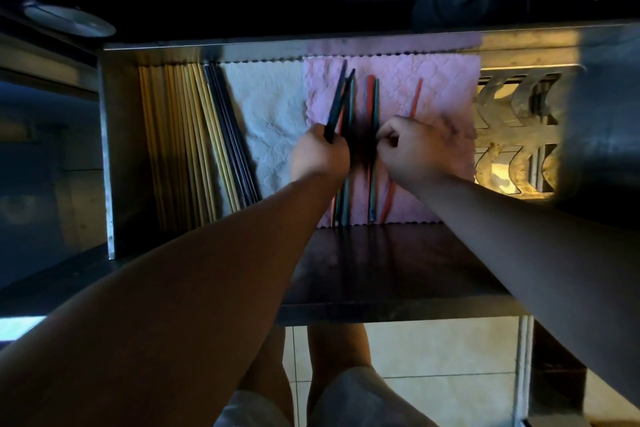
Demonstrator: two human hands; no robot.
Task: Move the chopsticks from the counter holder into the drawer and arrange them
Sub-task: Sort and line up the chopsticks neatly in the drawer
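Note:
An open drawer (pixel 114 135) holds a pink cloth (pixel 446 87) and a white cloth (pixel 270 104). On the pink cloth lie several red and dark teal chopsticks (pixel 373 97), roughly parallel. My left hand (pixel 320 154) is closed around a pair of dark chopsticks (pixel 341 94) whose tips point away and are raised over the cloth. My right hand (pixel 412 149) rests on the pink cloth, with its fingertips pinching a teal chopstick. A single red chopstick (pixel 416 97) lies to the right, partly under my right hand. The counter holder is not in view.
Yellow wooden chopsticks (pixel 180 135) and black chopsticks (pixel 228 135) lie in rows at the drawer's left. A metal divider rack (pixel 516 128) fills the right part. A dark counter edge runs above; tiled floor and my legs show below.

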